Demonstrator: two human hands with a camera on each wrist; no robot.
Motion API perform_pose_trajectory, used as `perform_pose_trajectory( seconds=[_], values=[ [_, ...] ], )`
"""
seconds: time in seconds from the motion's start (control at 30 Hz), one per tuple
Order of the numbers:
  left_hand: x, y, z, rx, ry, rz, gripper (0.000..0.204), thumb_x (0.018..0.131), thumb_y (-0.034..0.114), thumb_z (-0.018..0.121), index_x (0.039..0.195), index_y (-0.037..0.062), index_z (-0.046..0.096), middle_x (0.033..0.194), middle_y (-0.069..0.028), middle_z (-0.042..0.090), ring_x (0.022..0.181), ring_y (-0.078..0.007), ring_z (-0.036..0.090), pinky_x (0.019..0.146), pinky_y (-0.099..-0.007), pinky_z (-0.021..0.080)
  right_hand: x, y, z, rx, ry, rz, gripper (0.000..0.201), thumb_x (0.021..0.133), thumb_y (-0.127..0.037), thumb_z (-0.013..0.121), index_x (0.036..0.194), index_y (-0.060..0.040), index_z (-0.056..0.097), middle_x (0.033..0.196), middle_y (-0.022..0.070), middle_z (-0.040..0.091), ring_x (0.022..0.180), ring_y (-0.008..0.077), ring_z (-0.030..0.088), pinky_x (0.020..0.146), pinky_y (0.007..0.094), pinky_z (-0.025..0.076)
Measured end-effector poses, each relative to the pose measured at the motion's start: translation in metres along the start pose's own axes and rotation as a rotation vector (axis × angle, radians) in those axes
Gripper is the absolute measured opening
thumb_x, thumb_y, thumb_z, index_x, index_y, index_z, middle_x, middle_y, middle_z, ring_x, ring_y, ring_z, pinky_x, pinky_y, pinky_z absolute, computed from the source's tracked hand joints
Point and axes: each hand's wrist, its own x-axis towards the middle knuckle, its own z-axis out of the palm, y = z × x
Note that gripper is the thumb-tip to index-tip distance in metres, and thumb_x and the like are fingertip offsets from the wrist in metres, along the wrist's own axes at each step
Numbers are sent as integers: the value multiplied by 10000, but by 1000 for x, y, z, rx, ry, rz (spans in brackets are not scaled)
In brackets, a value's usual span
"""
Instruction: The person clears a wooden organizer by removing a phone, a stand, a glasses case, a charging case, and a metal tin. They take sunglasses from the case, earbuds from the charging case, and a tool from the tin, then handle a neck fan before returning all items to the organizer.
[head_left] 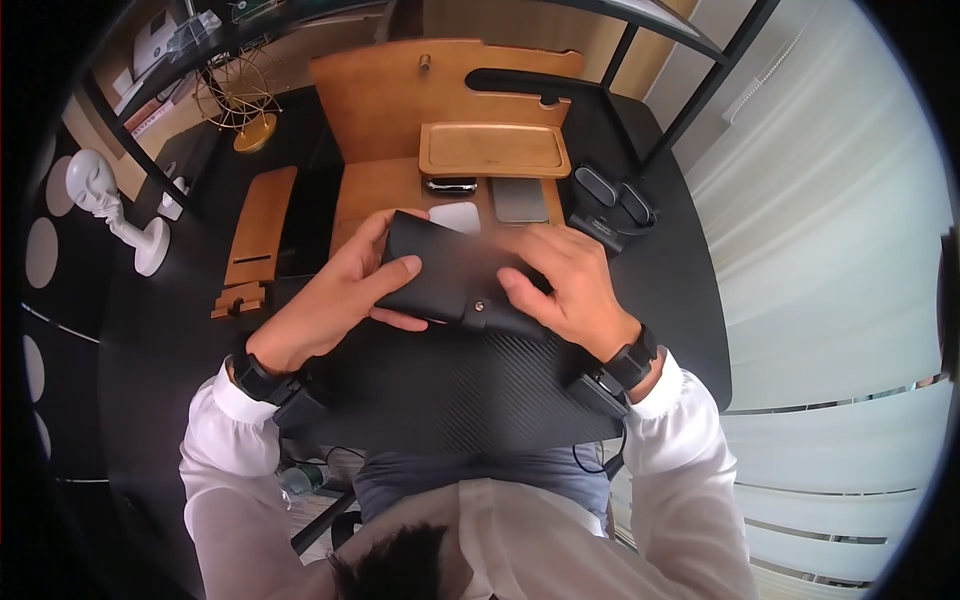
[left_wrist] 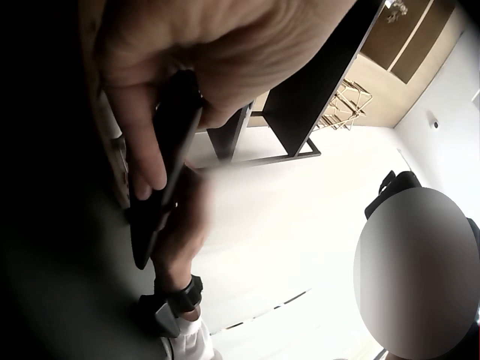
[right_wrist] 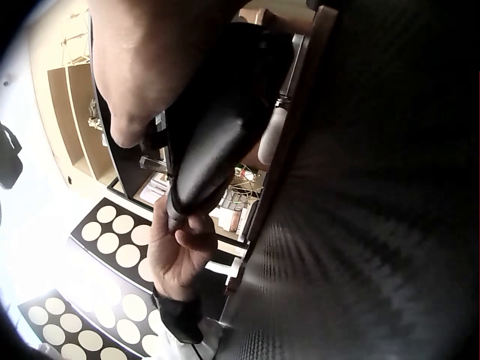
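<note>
Between both hands, low over the desk, is a black leather-like case (head_left: 430,265) with a strap and a small round metal snap (head_left: 479,306). My left hand (head_left: 335,285) grips its left end, the thumb lying on the upper face and fingers beneath. At the right end, my right hand (head_left: 572,285) bends its fingers over the case with the thumb near them; a blur covers part of the surface there. The right wrist view shows the case (right_wrist: 217,142) bulging, with the left hand (right_wrist: 180,255) pinching its far end.
A wooden organizer (head_left: 385,100) with a tray (head_left: 495,150) stands at the back. White (head_left: 457,217) and grey (head_left: 520,200) flat items lie before it. Black dark-lensed item (head_left: 610,205) sits right; wooden pieces (head_left: 260,225) and a white head sculpture (head_left: 110,205) stand left.
</note>
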Motion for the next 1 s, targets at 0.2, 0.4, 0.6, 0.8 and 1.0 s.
perform_pose_trajectory(
  seconds=[0.2, 0.4, 0.6, 0.8, 1.0],
  values=[
    [-1, 5, 1, 25, -43, -36, 501, 1048, 208, 574, 1491, 82, 378, 1303, -78, 595, 1002, -183, 716, 742, -306, 652, -4, -7, 9, 37, 199, 232, 307, 946, -110, 698, 1241, -65, 626, 714, 81, 679, 717, 259, 723, 635, 345, 564],
    [-7, 22, -11, 67, -193, -15, 668, 945, 183, 734, 1491, 50, 373, 1245, -94, 646, 900, -180, 740, 693, -249, 616, 0, -2, -4, 15, 311, -46, 402, 836, -185, 836, 1141, -66, 604, 1163, 123, 659, 845, 288, 722, 662, 329, 566],
    [-8, 19, -26, 203, -125, 129, 548, 922, 144, 767, 1365, 54, 458, 1183, -61, 686, 894, -98, 696, 753, -217, 555, -2, -10, -1, 182, 212, -81, 254, 865, -81, 785, 1035, -65, 598, 1072, 128, 695, 813, 283, 694, 664, 316, 545],
    [-1, 16, -29, 219, 171, 264, 285, 945, 83, 740, 1113, 62, 511, 1009, -27, 748, 860, -43, 670, 684, -198, 528, -7, -4, 0, 269, 114, 228, 178, 892, 51, 663, 1040, -45, 681, 1086, 132, 639, 894, 239, 670, 817, 308, 525],
    [-9, 13, -15, 203, 171, 341, 278, 926, 32, 741, 1090, 37, 516, 994, -67, 746, 806, -58, 686, 630, -189, 516, -6, -8, 6, 538, -175, 362, 376, 802, -85, 807, 1171, -97, 732, 1336, 113, 504, 1270, 282, 515, 1116, 382, 398]
  ],
)
